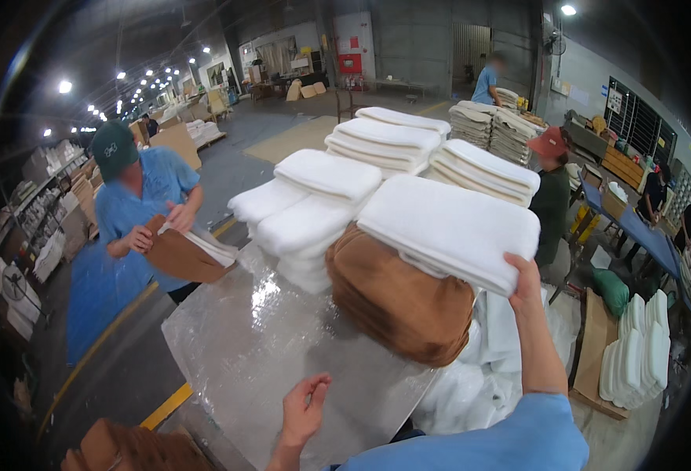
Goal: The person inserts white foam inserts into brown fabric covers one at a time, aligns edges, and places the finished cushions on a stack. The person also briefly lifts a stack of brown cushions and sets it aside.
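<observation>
My right hand (525, 281) grips the near right corner of a white cushion pad (449, 224), thumb on top. The pad lies over a pile of brown fabric covers (400, 306); the layers under it are partly hidden. My left hand (306, 407) hovers above the near part of the plastic-covered table (227, 353), fingers loosely bent and apart, holding nothing. Beyond the brown pile stand stacks of folded white pads (318, 196).
Across the table at left, a person in a blue shirt (145, 196) holds a brown cover (192, 255) with white padding in it. More brown covers (133, 447) lie at lower left. White pads (636, 349) stand on cardboard at right. A person in a red cap (549, 188) is behind the stacks.
</observation>
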`<state>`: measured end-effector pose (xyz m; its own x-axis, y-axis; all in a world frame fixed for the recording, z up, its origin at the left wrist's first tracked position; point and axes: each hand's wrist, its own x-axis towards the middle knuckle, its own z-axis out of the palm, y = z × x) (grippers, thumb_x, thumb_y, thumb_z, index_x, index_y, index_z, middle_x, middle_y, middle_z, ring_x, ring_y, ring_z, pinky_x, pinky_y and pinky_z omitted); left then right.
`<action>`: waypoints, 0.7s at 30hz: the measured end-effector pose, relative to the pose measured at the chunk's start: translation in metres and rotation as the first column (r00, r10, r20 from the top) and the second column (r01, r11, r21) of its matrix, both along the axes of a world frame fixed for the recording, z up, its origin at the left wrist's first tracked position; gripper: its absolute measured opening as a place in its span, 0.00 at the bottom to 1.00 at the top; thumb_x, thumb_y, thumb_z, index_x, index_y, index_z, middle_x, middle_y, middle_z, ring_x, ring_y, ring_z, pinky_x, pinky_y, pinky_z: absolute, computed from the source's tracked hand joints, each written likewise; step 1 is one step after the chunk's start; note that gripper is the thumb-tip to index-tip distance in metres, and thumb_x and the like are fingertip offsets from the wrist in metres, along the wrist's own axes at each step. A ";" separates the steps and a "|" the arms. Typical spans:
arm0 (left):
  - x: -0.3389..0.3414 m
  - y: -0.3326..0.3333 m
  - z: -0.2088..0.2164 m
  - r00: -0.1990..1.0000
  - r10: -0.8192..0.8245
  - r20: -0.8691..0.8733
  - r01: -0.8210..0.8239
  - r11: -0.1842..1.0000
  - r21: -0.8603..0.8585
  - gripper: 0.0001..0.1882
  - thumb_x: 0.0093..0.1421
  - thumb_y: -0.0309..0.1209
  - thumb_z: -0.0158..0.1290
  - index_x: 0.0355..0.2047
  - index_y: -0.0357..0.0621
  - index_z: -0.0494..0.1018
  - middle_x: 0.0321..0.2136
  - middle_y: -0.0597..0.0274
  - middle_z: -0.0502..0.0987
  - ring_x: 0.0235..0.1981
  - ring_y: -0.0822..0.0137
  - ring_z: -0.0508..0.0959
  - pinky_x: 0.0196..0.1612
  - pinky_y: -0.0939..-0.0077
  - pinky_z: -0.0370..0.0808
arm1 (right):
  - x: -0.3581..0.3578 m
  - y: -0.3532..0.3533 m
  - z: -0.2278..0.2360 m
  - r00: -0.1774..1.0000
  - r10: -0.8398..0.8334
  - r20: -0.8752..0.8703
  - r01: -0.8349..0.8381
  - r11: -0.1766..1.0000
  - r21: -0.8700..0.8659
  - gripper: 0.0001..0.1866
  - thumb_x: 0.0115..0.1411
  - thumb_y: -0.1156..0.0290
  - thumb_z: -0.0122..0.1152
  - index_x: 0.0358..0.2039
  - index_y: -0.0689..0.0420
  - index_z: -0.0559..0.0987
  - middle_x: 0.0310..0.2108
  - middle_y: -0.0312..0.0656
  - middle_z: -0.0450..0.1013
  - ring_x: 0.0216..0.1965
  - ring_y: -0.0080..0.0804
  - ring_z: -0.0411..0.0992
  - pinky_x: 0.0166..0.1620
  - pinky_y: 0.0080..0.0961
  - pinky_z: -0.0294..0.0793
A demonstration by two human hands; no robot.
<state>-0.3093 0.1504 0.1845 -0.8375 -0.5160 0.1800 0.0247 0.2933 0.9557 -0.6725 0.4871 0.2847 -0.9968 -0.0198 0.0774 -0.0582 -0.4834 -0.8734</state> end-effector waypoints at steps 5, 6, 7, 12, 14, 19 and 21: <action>0.071 -0.070 0.001 0.995 0.100 0.015 -0.100 0.994 -0.037 0.17 0.74 0.35 0.53 0.57 0.37 0.77 0.49 0.58 0.83 0.48 0.68 0.82 0.52 0.72 0.77 | 0.173 0.004 -0.045 0.976 0.077 0.202 -0.078 0.997 -0.003 0.36 0.51 0.75 0.67 0.63 0.66 0.70 0.52 0.51 0.77 0.51 0.47 0.79 0.56 0.43 0.81; 0.087 -0.090 -0.010 0.988 0.155 -0.006 -0.155 0.988 0.011 0.20 0.75 0.38 0.52 0.59 0.38 0.76 0.51 0.58 0.83 0.49 0.67 0.81 0.52 0.72 0.77 | 0.208 -0.009 -0.060 0.964 0.076 0.256 -0.080 0.997 0.006 0.37 0.50 0.75 0.68 0.62 0.67 0.70 0.51 0.51 0.77 0.50 0.47 0.79 0.56 0.44 0.81; 0.100 -0.108 -0.019 0.971 0.217 0.098 -0.233 0.951 0.202 0.22 0.76 0.41 0.50 0.61 0.38 0.75 0.53 0.58 0.82 0.51 0.66 0.80 0.54 0.70 0.76 | 0.244 -0.020 -0.072 0.947 0.064 0.316 -0.077 0.997 0.030 0.37 0.49 0.74 0.69 0.62 0.67 0.71 0.50 0.51 0.78 0.50 0.48 0.79 0.56 0.44 0.81; 0.226 -0.162 -0.093 0.867 0.145 0.476 -0.457 0.609 0.648 0.30 0.76 0.51 0.46 0.62 0.36 0.73 0.53 0.55 0.80 0.51 0.63 0.80 0.56 0.65 0.75 | 0.368 -0.068 -0.168 0.748 0.410 0.522 -0.437 0.896 -0.079 0.38 0.49 0.75 0.69 0.62 0.67 0.70 0.51 0.50 0.78 0.50 0.46 0.79 0.56 0.44 0.81; 0.265 -0.145 -0.110 0.785 0.252 0.566 -0.581 0.618 0.530 0.30 0.76 0.50 0.47 0.61 0.33 0.73 0.54 0.53 0.80 0.52 0.61 0.80 0.57 0.64 0.74 | 0.404 -0.074 -0.190 0.659 0.448 0.604 -0.502 0.860 -0.089 0.38 0.49 0.74 0.70 0.63 0.66 0.70 0.52 0.50 0.78 0.50 0.45 0.79 0.56 0.43 0.81; 0.343 -0.122 -0.143 0.797 0.344 0.497 -0.600 0.549 0.582 0.32 0.77 0.48 0.45 0.60 0.24 0.71 0.55 0.49 0.78 0.54 0.61 0.77 0.60 0.67 0.71 | 0.441 -0.068 -0.241 0.590 0.495 0.638 -0.617 0.786 -0.040 0.37 0.53 0.71 0.72 0.63 0.65 0.71 0.52 0.48 0.78 0.50 0.42 0.79 0.56 0.41 0.80; 0.341 -0.117 -0.160 0.826 0.325 0.461 -0.553 0.628 0.547 0.32 0.77 0.49 0.44 0.60 0.26 0.72 0.54 0.51 0.79 0.53 0.62 0.77 0.59 0.67 0.71 | 0.440 -0.066 -0.263 0.524 0.508 0.684 -0.657 0.752 -0.056 0.35 0.57 0.68 0.72 0.63 0.63 0.71 0.54 0.46 0.77 0.52 0.41 0.78 0.58 0.41 0.79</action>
<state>0.0321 0.0330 0.0242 -0.4264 -0.7237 -0.5426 -0.2485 -0.4831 0.8396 -0.2326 0.4206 0.0215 -0.5510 -0.5540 -0.6240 0.7611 -0.0269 -0.6481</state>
